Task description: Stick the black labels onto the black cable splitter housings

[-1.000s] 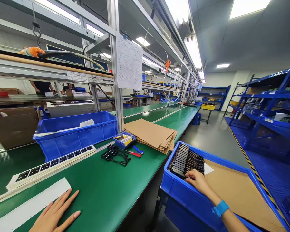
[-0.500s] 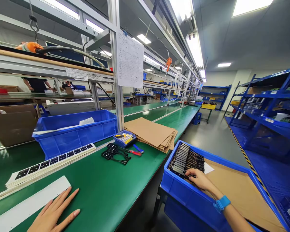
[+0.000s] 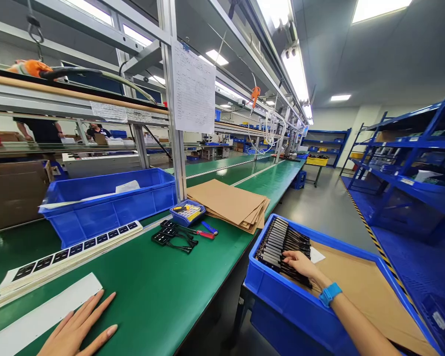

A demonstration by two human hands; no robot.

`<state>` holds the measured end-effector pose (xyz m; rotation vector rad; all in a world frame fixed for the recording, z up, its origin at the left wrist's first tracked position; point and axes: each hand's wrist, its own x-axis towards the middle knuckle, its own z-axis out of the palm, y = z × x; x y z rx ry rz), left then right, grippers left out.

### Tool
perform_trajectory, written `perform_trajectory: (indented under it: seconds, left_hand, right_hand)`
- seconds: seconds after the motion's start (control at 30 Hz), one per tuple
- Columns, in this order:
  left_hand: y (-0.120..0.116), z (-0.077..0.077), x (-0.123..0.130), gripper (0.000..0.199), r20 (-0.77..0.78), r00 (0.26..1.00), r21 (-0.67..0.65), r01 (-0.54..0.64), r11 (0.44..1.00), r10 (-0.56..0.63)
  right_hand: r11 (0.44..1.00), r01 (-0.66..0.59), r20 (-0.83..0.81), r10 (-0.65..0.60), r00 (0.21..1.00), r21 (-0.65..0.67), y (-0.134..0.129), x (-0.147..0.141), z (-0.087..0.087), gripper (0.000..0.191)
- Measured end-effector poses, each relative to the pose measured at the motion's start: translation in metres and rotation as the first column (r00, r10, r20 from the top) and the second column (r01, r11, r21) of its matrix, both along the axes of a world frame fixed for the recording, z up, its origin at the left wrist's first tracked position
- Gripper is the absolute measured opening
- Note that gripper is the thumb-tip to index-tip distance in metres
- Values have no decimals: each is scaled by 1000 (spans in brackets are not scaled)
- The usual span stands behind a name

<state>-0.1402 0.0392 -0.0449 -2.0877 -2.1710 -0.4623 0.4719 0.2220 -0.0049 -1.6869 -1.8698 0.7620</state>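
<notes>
While the left hand [image 3: 76, 326] lies palm down at the near edge of a long, flat white strip [image 3: 40, 316], the right hand [image 3: 299, 263] reaches into a blue rectangular plastic bin [image 3: 282, 296]. The left fingers are straight and spread wide, some over the strip and the others over the smooth green tabletop [image 3: 144, 291]. The right fingers are bent and drawn close together at the row of slim black-and-grey parts with black cables [image 3: 276, 241]; whether they grip one of them cannot be told. A bright blue band [image 3: 330, 294] circles the right wrist.

The row of parts stands packed side by side in the far left portion of the bin, with its cables pointing right. Brown cardboard [image 3: 359, 277] covers the bin's floor beside it, and a small white piece of paper [image 3: 316, 255] lies next to the cables.

On the tabletop, well apart from both hands, a few black square-bodied pieces with short cables [image 3: 166, 235] lie near a red-handled tool [image 3: 206, 234] and a slim blue tool [image 3: 209, 228]. Behind them are a small blue tray with yellow items [image 3: 187, 222] and a loose stack of brown cardboard sheets [image 3: 226, 200]. A long stack of white strips bearing black squares [image 3: 72, 251] runs in front of a large blue tub [image 3: 111, 210].
</notes>
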Motion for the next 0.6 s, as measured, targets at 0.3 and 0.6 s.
perform_trajectory:
  seconds: [0.3, 0.6]
  left_hand:
    - [2, 0, -1, 62, 42, 999, 19, 0, 1000, -1]
    - [0, -10, -5, 60, 20, 998, 135, 54, 989, -57]
  right_hand:
    - [992, -31, 143, 14, 990, 119, 5, 10, 5, 39]
    - [994, -17, 105, 6, 994, 108, 16, 18, 0, 37]
